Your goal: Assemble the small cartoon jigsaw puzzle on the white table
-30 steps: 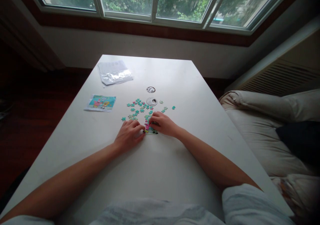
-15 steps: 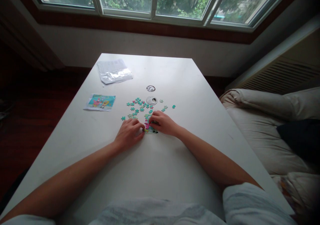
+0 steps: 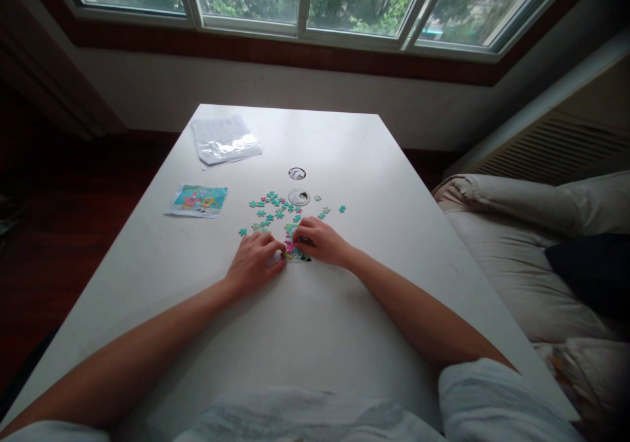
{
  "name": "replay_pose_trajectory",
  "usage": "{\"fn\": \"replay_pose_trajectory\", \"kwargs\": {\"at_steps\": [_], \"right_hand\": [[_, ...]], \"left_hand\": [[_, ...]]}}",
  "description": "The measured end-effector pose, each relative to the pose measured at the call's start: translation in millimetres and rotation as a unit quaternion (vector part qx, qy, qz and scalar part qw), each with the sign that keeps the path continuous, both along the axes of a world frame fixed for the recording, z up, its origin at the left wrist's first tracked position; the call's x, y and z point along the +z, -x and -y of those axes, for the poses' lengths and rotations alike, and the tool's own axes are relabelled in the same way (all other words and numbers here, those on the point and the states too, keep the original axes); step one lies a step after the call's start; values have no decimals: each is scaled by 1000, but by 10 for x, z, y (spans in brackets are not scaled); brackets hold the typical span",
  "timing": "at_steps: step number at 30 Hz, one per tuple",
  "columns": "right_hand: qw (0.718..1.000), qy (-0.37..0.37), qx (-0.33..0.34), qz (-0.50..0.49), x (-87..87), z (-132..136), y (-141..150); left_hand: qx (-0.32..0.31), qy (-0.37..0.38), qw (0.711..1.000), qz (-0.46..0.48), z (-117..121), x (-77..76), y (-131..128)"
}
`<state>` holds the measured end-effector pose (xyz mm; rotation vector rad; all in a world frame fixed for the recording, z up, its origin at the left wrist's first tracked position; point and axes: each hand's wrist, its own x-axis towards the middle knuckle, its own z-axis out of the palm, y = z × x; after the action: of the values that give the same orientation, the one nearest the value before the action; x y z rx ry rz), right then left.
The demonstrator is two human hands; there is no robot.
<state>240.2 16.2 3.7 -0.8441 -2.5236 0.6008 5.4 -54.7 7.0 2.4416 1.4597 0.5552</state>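
Note:
A small joined section of a jigsaw puzzle, with pink, green and dark parts, lies on the white table between my hands. At its left edge my left hand is closed, thumb and forefinger pinching a small puzzle piece, mostly hidden. My right hand reaches in from the right with curled fingers, its fingertips on the joined section and covering part of it. Loose puzzle pieces, mostly turquoise, are scattered just beyond both hands. A lone turquoise piece lies farther right.
A colourful cartoon picture sheet lies on the left of the white table. Clear plastic packaging with paper is at the far left corner. Two round fittings, one a grey grommet, sit beyond the pieces. A sofa stands to the right.
My left hand has shifted very slightly right, towards the joined section. My right hand and the loose pieces look the same.

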Motion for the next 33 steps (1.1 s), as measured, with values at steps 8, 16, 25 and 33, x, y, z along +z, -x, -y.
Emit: {"fn": "replay_pose_trajectory", "kwargs": {"at_steps": [8, 16, 25, 33], "right_hand": [[1000, 0, 1, 2, 2, 5, -15], [1000, -4, 3, 3, -16, 4, -24], [1000, -11, 3, -3, -40, 0, -22], [1000, -21, 2, -15, -43, 4, -15]], "left_hand": [[-84, -13, 996, 20, -8, 36, 142], [-128, -26, 991, 0, -11, 58, 165], [-137, -47, 989, -9, -18, 28, 178], [-184, -87, 978, -42, -35, 84, 187]]}}
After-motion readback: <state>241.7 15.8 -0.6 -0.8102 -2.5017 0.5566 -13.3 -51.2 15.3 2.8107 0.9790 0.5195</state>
